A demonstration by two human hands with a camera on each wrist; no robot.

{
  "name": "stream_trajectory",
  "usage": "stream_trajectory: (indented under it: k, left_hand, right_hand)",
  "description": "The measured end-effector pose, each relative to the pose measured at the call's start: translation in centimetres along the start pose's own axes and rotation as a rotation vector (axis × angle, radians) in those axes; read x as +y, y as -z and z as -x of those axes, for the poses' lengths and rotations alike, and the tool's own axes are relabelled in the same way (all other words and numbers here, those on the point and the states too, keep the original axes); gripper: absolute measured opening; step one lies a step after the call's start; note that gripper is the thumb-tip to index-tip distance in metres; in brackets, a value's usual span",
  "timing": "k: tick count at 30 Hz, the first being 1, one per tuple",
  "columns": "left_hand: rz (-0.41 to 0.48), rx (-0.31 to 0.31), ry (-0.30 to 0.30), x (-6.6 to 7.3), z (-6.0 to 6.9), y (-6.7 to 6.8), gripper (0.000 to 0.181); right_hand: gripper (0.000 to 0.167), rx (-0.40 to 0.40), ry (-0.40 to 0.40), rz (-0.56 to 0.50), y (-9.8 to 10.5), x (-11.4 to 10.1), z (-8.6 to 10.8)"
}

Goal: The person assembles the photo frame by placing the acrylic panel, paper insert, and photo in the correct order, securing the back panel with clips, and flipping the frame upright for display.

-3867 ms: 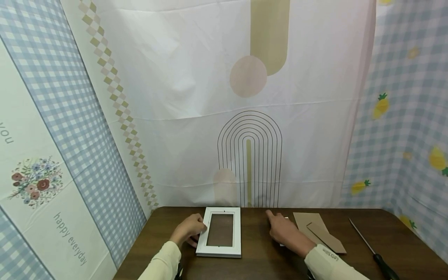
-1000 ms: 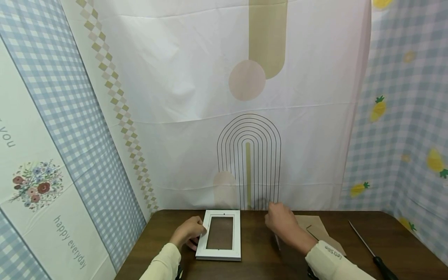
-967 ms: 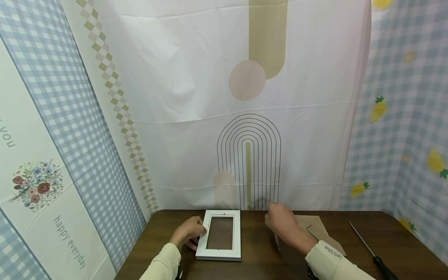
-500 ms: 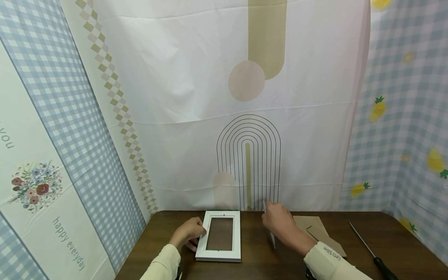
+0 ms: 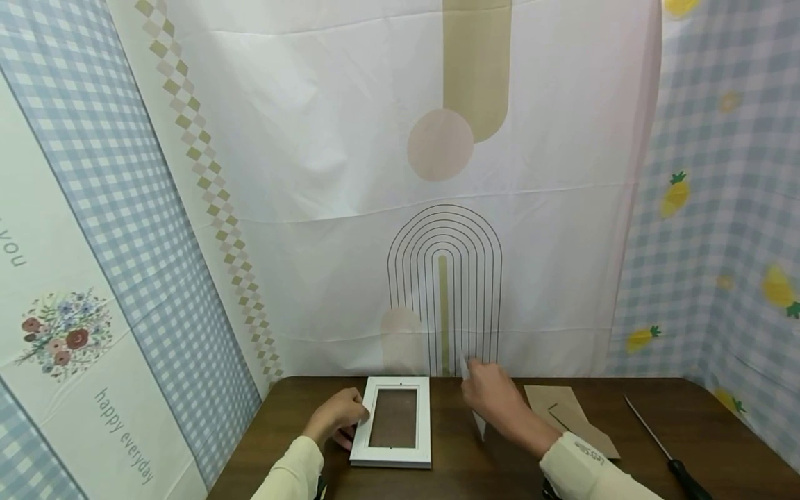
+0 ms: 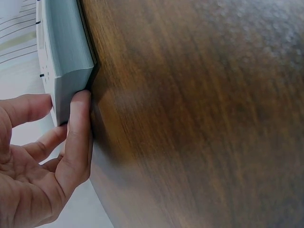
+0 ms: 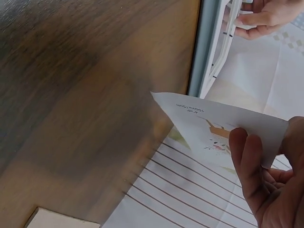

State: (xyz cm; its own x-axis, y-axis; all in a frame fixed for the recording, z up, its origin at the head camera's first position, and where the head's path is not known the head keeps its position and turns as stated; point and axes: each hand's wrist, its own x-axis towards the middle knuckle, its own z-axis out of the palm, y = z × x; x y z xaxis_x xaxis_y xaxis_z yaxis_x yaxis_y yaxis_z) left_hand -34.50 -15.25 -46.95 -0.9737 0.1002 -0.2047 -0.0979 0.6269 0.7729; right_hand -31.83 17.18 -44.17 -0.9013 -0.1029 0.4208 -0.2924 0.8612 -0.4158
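A white rectangular frame lies on the brown table, its middle opening showing dark brown. At its left edge my left hand grips it; the left wrist view shows thumb and fingers of this hand pinching a corner of the frame. Right of the frame, my right hand holds a thin white card tilted up on edge. In the right wrist view the card has small print and a flower picture, pinched by the right hand near the frame.
Brown board pieces lie on the table to the right of my right hand. Farther right is a screwdriver with a black handle and long metal shaft. A patterned white cloth hangs behind the table.
My right hand has lifted the white card from near the brown boards, turned it on edge and moved it left toward the frame. The left hand keeps its hold.
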Motion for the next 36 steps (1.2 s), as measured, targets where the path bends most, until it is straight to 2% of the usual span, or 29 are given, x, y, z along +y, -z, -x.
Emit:
stream_trajectory:
  k: [7, 10, 12, 22, 31, 36]
  left_hand:
    - [-0.004, -0.004, -0.003, -0.1, 0.0, 0.0, 0.008]
    - [-0.001, -0.001, -0.002, 0.0, 0.1, 0.0, 0.008]
    - [0.001, -0.001, 0.000, 0.1, 0.2, 0.0, 0.008]
    - [-0.005, 0.004, 0.004, 0.1, 0.3, -0.2, 0.007]
    - [0.000, 0.003, 0.009, 0.1, 0.2, -0.1, 0.008]
    - [0.006, 0.003, 0.010, 0.1, 0.1, -0.1, 0.009]
  right_hand:
    - [0.010, 0.040, 0.055, -0.021, -0.3, -0.4, -0.2]
    - [0.019, 0.044, 0.068, -0.027, -0.2, -0.5, -0.3]
    - [0.023, 0.033, 0.059, -0.040, -0.1, -0.6, -0.2]
    - [0.019, -0.014, -0.037, -0.132, 0.0, -0.8, 0.1]
    - [0.010, -0.028, -0.070, -0.176, -0.3, -1.1, -0.1]
    - [0.013, -0.051, -0.085, -0.224, -0.5, -1.3, -0.1]
